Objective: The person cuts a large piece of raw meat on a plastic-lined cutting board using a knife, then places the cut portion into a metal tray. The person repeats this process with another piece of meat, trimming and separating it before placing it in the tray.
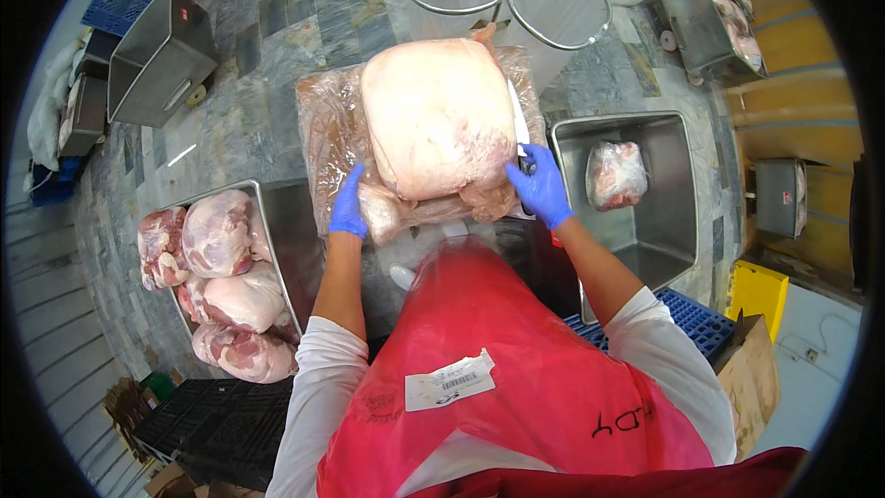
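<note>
A large, pale, fat-covered block of meat (438,120) lies in front of me on crumpled clear plastic wrapping (329,129). My left hand (348,206), in a blue glove, is at the near left corner beside a bunched, plastic-covered piece, its fingers stretched out. At the near right corner, my right hand (542,186), also gloved in blue, curls around the dark handle of a knife (519,115). Its thumb reaches toward the meat. The knife's white-looking blade points away from me along the meat's right side.
On my left, a metal tub (293,300) stands beside several large meat cuts (221,235). To the right, another metal tub (687,212) contains one bagged piece of meat (617,175). Two hoops with clear bags (560,5) stand beyond. A grey bin (161,55) is at far left.
</note>
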The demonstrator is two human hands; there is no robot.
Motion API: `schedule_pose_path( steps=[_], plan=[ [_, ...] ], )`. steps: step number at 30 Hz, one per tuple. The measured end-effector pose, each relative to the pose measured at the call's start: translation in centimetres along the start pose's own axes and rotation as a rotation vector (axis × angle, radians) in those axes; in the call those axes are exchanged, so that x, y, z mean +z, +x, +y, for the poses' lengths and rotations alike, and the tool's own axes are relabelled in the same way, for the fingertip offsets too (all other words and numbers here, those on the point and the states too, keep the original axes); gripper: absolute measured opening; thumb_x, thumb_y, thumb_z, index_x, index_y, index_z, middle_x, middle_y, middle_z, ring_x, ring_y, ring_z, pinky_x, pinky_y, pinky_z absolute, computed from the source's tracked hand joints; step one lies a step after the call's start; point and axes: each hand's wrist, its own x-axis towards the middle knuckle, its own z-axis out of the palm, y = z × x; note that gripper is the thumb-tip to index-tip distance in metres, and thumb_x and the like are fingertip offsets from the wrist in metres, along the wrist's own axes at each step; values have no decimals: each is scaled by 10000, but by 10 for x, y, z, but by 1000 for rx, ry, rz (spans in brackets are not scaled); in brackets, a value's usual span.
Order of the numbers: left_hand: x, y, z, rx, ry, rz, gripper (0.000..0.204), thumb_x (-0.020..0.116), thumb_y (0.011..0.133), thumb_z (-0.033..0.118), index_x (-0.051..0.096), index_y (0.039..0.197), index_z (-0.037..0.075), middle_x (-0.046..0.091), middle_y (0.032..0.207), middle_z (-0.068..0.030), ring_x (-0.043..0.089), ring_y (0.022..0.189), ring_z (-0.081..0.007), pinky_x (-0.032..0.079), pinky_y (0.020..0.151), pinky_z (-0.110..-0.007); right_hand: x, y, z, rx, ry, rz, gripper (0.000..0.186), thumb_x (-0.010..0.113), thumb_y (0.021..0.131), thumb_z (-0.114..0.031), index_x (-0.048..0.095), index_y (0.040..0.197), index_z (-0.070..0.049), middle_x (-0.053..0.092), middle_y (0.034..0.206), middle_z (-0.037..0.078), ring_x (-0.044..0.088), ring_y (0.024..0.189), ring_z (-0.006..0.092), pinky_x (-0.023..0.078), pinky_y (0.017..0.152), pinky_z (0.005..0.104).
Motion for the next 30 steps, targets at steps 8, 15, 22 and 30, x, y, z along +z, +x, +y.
schedule_pose_path(
  steps=[8, 15, 22, 30],
  plan=[
    [13, -2, 18, -42, 771, 46, 440, 664, 935, 244, 617, 1298, -1, 680, 1205, -119, 663, 1046, -254, 543, 914, -379, 21, 148, -13, -166, 162, -91, 712, 662, 951, -437, 461, 1481, -6, 527, 1440, 225, 518, 1334, 302, 393, 1131, 405],
    [7, -3, 3, -10, 743, 128, 340, 658, 943, 213, 680, 1195, -13, 710, 1105, -103, 669, 962, -215, 539, 842, -347, 23, 189, -26, 599, 727, -459, 775, 461, 1007, -616, 412, 1537, -53, 519, 1490, 131, 524, 1328, 215, 409, 1119, 342],
    [-16, 4, -6, 49, 775, 53, 313, 649, 950, 227, 701, 1157, -3, 716, 1083, -90, 669, 958, -197, 534, 870, -341, 33, 102, 6, 466, 853, -335, 831, 551, 1006, -524, 258, 1572, 10, 441, 1524, 163, 455, 1374, 249, 376, 1138, 370],
    [-9, -20, -20, 45, 283, 59, 317, 624, 963, 200, 669, 1205, 0, 707, 1121, -134, 690, 998, -270, 562, 895, -410, 18, 74, -21, 576, 729, -320, 811, 642, 976, -468, 305, 1546, 1, 450, 1504, 170, 456, 1357, 257, 354, 1148, 395]
  ],
)
